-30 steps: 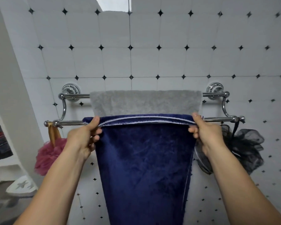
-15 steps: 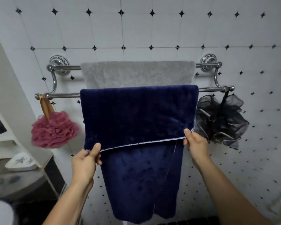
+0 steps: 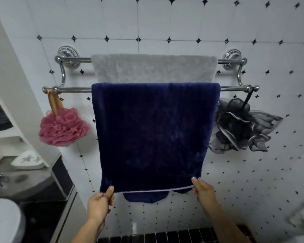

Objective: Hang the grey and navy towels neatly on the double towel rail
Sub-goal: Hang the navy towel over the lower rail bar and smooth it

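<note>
A chrome double towel rail [image 3: 72, 89] is fixed to the tiled wall. The grey towel [image 3: 153, 69] hangs over its back bar. The navy towel [image 3: 153, 134] is draped over the front bar, and its front flap reaches down to a pale hem. My left hand [image 3: 99, 204] pinches the flap's lower left corner. My right hand [image 3: 203, 192] pinches the lower right corner. A little of the towel's back half shows below the hem.
A pink bath pouf [image 3: 62, 128] hangs from the front bar's left end, a black one [image 3: 240, 127] from its right end. At left are white shelves with a star-patterned soap dish [image 3: 27, 159] and a dark counter [image 3: 25, 183]. Dark tiles [image 3: 165, 238] run along the bottom.
Both hands have drawn the navy towel's front edge down from the front bar to well below it, so the front flap hangs much longer. The view has tilted downward.
</note>
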Tool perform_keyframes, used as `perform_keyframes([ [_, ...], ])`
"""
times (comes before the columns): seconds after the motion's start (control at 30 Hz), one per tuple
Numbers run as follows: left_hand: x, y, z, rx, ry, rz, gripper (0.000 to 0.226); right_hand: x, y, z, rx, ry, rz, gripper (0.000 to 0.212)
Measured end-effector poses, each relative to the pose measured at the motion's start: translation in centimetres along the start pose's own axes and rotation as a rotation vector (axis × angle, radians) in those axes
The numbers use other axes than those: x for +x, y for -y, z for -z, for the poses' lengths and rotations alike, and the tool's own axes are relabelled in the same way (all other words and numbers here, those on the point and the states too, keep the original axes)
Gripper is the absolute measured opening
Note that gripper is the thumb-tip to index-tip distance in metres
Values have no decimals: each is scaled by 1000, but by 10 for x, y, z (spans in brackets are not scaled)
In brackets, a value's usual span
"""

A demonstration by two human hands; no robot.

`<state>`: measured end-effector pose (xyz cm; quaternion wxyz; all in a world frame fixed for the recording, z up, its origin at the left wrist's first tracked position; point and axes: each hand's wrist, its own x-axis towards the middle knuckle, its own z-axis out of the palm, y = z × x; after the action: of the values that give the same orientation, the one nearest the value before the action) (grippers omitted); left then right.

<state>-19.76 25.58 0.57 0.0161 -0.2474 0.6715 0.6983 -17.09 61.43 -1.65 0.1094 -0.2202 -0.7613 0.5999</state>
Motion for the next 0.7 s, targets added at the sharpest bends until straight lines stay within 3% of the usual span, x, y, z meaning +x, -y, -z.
perform_keyframes([
  [0.13,-4,25,8,-3,10,175,28,-10,-38,-3,-111,32,-148,55],
  [0.23,-2,11,12,29,74,158,13,-11,-23,0,-163,13,-160,49],
  [0.4,-7,-82,14,69,315,-198,38,0,74,22,-200,-106,187,64],
  [0.47,-12,-133,6,68,384,-341,46,5,126,27,-58,-69,293,62],
  [0.57,-24,-209,-9,-46,430,-535,45,15,206,36,263,-33,389,37],
  [0.63,-31,-248,-16,-73,418,-637,31,21,249,46,349,-34,422,21],
  [0.7,-33,-270,-19,-63,350,-704,23,22,279,56,368,21,423,18],
])
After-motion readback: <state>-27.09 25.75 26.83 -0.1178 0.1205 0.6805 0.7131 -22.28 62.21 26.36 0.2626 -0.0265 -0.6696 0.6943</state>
